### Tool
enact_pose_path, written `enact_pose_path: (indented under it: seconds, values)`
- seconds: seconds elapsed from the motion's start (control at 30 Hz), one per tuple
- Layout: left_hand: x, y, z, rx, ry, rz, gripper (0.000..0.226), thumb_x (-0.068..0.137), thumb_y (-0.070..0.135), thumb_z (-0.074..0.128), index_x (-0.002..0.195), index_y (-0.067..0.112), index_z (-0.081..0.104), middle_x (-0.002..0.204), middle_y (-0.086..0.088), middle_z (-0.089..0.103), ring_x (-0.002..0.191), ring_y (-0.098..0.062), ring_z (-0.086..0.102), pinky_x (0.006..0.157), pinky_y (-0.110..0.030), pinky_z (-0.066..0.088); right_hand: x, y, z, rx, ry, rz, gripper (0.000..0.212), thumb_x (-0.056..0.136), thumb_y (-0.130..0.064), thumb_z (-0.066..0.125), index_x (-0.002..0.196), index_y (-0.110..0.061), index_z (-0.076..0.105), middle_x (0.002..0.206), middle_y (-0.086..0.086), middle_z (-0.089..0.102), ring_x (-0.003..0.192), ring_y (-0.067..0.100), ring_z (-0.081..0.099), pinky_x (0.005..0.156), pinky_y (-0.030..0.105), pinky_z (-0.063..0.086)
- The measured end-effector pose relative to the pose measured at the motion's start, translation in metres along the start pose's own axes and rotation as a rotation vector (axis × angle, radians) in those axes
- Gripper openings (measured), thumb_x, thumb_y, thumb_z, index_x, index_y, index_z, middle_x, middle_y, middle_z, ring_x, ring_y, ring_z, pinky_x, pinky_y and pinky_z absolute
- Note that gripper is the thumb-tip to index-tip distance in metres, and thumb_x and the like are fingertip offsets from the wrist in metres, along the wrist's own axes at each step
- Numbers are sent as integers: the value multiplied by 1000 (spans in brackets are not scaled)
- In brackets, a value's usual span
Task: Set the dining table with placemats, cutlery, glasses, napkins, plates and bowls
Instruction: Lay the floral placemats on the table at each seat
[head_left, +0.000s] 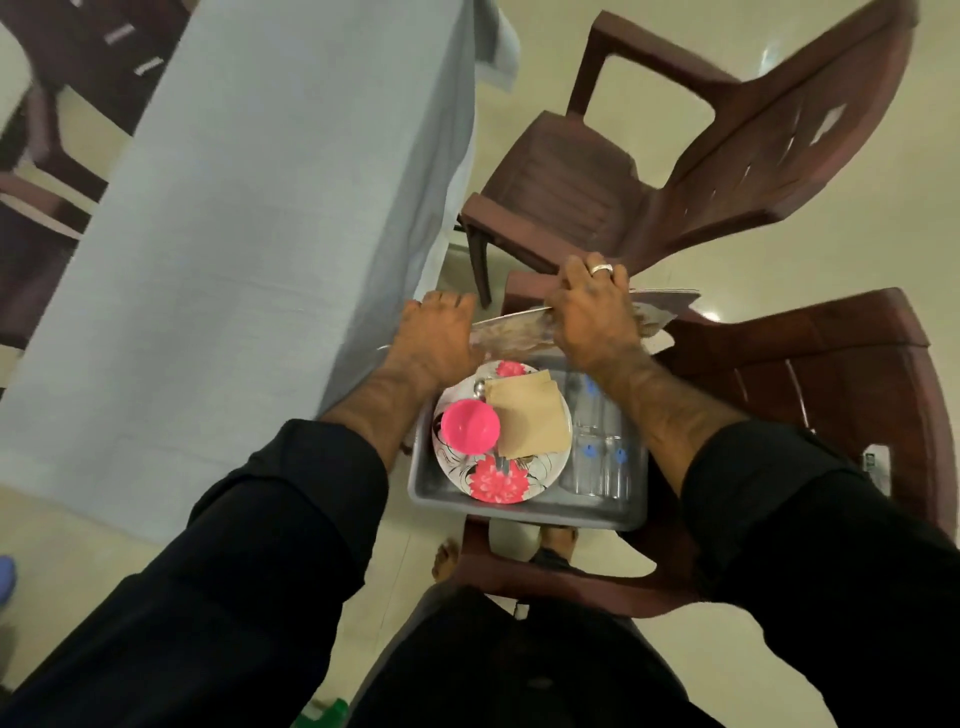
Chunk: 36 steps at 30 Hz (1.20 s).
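Both hands grip a thin, flat stack of brownish placemats (519, 325): the left hand (441, 338) curls round its left end, the ringed right hand (592, 306) its middle. The stack hovers over the far edge of a grey plastic tray (519, 512) holding a flowered white plate (493, 478), pink plastic bowl (470, 427), tan paper napkins (530, 421) and clear glasses (602, 462), on a brown plastic chair (831, 384) beside the pale-blue-clothed table (249, 208).

The placemats (524, 325) are blurry, and both hands cover parts of them. The right arm hides some glasses (602, 457). The table's (249, 208) far end is cut off.
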<state>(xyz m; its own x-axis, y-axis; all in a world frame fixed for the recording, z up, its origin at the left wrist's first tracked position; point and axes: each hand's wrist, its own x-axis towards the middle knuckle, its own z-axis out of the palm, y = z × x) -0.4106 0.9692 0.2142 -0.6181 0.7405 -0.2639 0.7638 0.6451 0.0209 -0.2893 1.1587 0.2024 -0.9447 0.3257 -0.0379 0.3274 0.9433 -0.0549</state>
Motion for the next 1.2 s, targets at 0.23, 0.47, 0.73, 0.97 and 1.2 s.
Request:
enact_pose_path:
  seconds: [0.23,0.47,0.73,0.97,1.2]
  values:
    - [-41,-14,-84,-291,43,-122,36,95,41,55,122,21,67,99,-3,68,87,-28,62,76,-37,47,23,-27,-98,-17,286,-255,30,89,-43,67,114,-28,75,132,7,52,123,31,46,102,50,32]
    - [-103,-90,-96,-816,138,-360,36,91,37,69,123,21,73,116,0,75,99,-18,66,88,-31,50,1,-92,-93,247,563,-67,57,87,-24,60,142,-15,54,143,14,52,128,35,47,103,49,38]
    - [-220,-228,-36,-1369,245,-610,14,95,24,80,108,28,78,107,-1,82,100,-28,79,92,-48,63,-46,-225,4,852,-146,254,33,99,-29,66,127,-12,57,116,13,66,104,36,62,86,43,52]
    - [-326,-352,27,-1484,171,-610,42,84,36,85,122,21,75,114,-5,81,105,-32,78,98,-59,60,-61,-357,27,1492,-461,651,23,96,4,55,106,4,74,86,15,76,67,23,68,57,30,55]
    - [-364,-437,32,-1383,59,-597,79,60,67,88,127,29,72,119,1,79,105,-26,77,96,-53,62,-64,-441,52,1441,-532,713,25,99,8,54,114,4,73,84,12,76,75,24,63,65,31,54]
